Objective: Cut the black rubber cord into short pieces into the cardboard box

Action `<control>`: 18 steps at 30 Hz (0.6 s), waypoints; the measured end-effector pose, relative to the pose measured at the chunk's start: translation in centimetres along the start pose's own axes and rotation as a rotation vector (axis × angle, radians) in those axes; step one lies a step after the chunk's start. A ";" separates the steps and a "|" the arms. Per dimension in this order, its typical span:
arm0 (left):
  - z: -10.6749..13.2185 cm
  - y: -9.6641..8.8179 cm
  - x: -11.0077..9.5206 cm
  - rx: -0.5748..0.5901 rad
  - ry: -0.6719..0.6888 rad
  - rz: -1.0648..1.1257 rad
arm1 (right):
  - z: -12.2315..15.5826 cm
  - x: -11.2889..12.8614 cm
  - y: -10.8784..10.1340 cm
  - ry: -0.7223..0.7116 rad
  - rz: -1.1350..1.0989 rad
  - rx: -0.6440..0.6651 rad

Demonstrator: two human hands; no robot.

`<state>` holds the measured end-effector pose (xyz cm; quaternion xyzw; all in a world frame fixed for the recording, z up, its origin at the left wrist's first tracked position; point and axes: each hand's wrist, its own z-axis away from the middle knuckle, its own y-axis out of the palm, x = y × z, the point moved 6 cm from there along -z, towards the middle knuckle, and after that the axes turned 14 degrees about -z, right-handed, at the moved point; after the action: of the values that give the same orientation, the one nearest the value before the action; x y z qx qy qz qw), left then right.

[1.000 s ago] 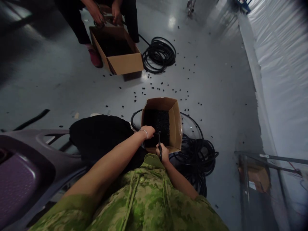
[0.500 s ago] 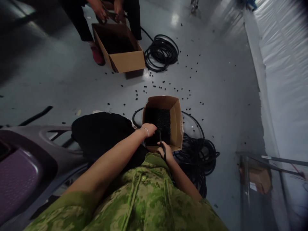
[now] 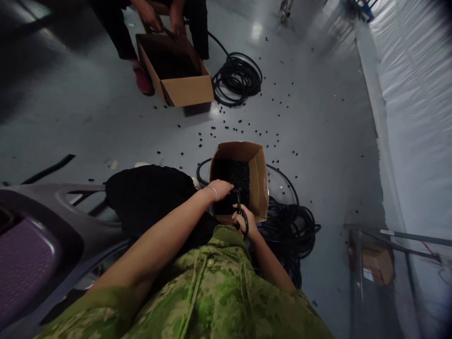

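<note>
My left hand (image 3: 221,188) reaches over the near rim of an open cardboard box (image 3: 259,179) on the floor and pinches the end of a black hose. My right hand (image 3: 243,221) is closed round the handles of black scissors (image 3: 240,212), whose blades point up at the hose end by my left fingers. The box holds a dark heap of small black pieces (image 3: 235,176). A loose coil of black hose (image 3: 289,226) lies on the floor to the right of the box.
Another person sits across from me, hands (image 3: 160,19) working above a second cardboard box (image 3: 183,92), with a hose coil (image 3: 238,77) beside it. Several black bits (image 3: 229,129) litter the grey floor. A purple plastic chair (image 3: 38,235) stands left, white sheeting (image 3: 413,94) right.
My right hand with the scissors has shifted slightly right and the handles have spread wider. My left hand stays at the box rim. The other person's hands moved a little.
</note>
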<state>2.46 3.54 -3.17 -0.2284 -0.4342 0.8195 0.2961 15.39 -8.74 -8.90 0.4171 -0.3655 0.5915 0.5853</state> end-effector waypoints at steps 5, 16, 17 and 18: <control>0.0 -0.4 0.2 -0.049 -0.007 0.026 | 0.0 0.7 0.0 0.008 0.024 -0.056; 0.1 -0.7 0.4 -0.080 -0.031 0.047 | -0.8 1.1 -0.4 -0.062 0.154 -0.101; 0.1 -0.7 0.4 -0.090 -0.035 0.053 | -0.8 1.1 -0.6 -0.060 0.175 -0.104; 0.1 -0.7 0.4 -0.094 -0.038 0.058 | -0.8 1.1 -0.7 -0.056 0.189 -0.110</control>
<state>2.29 4.08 -2.60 -0.2390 -0.4712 0.8105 0.2529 16.06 -7.54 -8.25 0.3644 -0.4514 0.6111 0.5386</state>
